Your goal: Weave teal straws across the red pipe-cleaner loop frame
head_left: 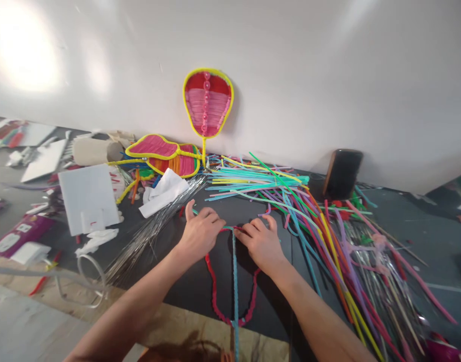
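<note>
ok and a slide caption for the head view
Both hands hold a red fuzzy loop with a blue strip down its middle, near pipe cleaners.

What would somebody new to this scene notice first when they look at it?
Probably the pink fan with its yellow rim, upright before the pale wall at the top centre. Next, the bright pipe cleaners spread from the centre down the right side. Then, front and centre, the left hand and right hand, both pinching the top of a red loop with a blue stem down its middle.
</note>
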Available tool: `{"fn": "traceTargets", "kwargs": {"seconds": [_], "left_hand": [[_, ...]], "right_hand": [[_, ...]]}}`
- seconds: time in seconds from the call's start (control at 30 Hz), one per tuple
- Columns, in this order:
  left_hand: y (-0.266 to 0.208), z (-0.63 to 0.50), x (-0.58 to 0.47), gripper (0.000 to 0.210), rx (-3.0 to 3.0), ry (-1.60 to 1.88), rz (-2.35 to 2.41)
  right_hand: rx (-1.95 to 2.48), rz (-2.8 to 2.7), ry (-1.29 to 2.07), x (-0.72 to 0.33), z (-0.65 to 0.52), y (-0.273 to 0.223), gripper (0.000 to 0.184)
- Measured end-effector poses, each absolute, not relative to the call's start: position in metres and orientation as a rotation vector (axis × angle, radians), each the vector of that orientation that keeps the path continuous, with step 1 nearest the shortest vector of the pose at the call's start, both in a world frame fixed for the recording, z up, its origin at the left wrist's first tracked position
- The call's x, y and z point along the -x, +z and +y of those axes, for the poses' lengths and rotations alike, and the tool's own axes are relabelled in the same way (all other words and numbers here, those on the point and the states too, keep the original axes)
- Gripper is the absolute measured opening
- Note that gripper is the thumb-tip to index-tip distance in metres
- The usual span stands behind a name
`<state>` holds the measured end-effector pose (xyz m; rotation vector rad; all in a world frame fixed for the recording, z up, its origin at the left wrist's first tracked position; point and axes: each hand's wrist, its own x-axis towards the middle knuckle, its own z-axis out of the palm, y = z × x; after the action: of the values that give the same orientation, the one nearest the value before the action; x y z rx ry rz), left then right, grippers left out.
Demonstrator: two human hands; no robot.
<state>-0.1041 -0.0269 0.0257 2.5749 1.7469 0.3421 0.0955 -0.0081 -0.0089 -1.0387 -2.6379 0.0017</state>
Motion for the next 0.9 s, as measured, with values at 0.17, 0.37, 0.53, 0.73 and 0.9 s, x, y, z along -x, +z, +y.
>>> {"fn": "traceTargets", "kwargs": {"seconds": [0.17, 0.37, 0.53, 0.73, 0.9], "left_hand": [[0.033, -0.044, 0.111, 0.032, -2.593, 0.290, 1.766], [0.023, -0.060, 0.113, 0.035, -2.686, 0.176, 1.852], [0.021, -0.066, 0.115, 0.037, -2.712, 0.070, 1.872], [0.025, -0.078, 0.139, 0.040, -2.562, 0.125, 1.810], [0.031, -0.085, 0.166, 0.036, -2.432, 0.229, 1.850]], "right_hand": [[1.049, -2.623, 0.030, -0.096, -0.008, -0.010, 0.026], [1.039, -2.621, 0.023, -0.095, -0.009, -0.009, 0.026], [1.043, -2.602, -0.005, -0.094, -0.010, -0.007, 0.026], [1.043, -2.593, 0.002, -0.094, -0.009, -0.008, 0.028], [1.044, -2.591, 0.004, -0.096, -0.009, -0.009, 0.029]]}}
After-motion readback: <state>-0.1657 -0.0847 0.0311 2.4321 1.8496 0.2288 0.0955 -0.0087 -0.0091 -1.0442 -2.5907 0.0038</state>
